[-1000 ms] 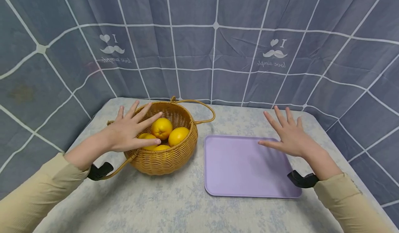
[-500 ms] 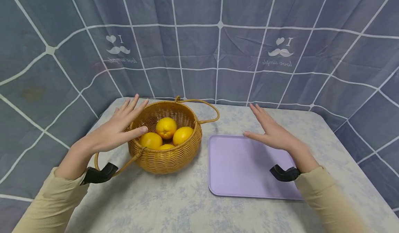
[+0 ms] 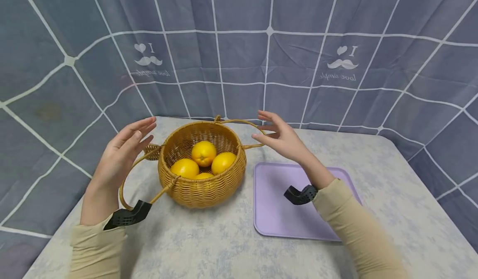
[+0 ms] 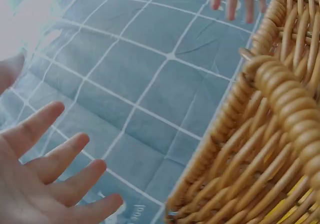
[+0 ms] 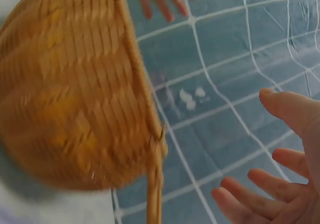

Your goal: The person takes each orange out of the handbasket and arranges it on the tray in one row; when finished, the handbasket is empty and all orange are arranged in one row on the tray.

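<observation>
Grid-patterned curtain (image 3: 244, 59) backs the counter (image 3: 201, 241); wicker basket (image 3: 203, 194) sits at eleven o'clock. Left hand (image 3: 117, 158) and right hand (image 3: 285, 141) flank it, apart, empty. One-sided pushing could tip it, spilling yellow fruit (image 3: 204, 153).

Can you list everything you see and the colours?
Basket: one, brown, left of middle
Handles: two, brown, on basket
Fruits: four visible, yellow, inside basket
Tray: one, light purple, right of basket
Tablecloth: one, pale with bluish patches, underneath
Curtain: count unclear, bluish with white lines, behind
Left hand: one, bare, left of basket
Right hand: one, bare, near the right handle
Sleeves: two, beige, bottom left and right
Wrist pieces: two, black, by the sleeves
</observation>
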A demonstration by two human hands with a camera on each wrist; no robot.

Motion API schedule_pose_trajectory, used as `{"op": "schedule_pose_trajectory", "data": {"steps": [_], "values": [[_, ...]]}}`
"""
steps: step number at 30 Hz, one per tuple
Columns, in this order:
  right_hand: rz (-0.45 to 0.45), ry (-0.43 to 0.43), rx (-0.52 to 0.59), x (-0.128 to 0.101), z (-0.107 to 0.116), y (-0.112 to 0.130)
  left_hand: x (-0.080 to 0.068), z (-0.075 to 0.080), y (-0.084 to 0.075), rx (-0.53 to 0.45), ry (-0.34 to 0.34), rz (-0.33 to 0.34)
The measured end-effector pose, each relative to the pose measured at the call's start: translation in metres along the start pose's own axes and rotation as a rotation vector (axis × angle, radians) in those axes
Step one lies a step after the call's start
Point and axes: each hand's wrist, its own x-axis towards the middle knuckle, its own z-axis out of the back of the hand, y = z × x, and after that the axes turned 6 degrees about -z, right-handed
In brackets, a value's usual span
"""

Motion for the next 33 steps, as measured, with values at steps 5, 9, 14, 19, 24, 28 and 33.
{"op": "schedule_pose_trajectory", "data": {"steps": [5,9,14,19,24,28,33], "values": [[-0.007,0.058,0.094,0.023,-0.017,0.021,0.001,0.002,0.013,-0.073,-0.137,0.027],[-0.036,0.140,0.136,0.044,-0.032,0.033,0.004,0.002,0.022,-0.063,-0.210,0.073],[-0.097,0.288,0.198,0.066,-0.053,0.043,0.005,0.005,0.031,-0.070,-0.234,0.133],[-0.161,0.432,0.153,0.084,-0.069,0.049,0.004,0.007,0.038,0.037,-0.226,0.217],[-0.216,0.495,0.091,0.097,-0.081,0.054,0.004,0.008,0.043,0.246,-0.186,0.326],[-0.254,0.499,0.090,0.104,-0.088,0.054,0.005,0.009,0.047,0.369,-0.151,0.390],[-0.285,0.519,0.099,0.114,-0.094,0.048,0.006,0.009,0.049,0.405,-0.146,0.401]]}}
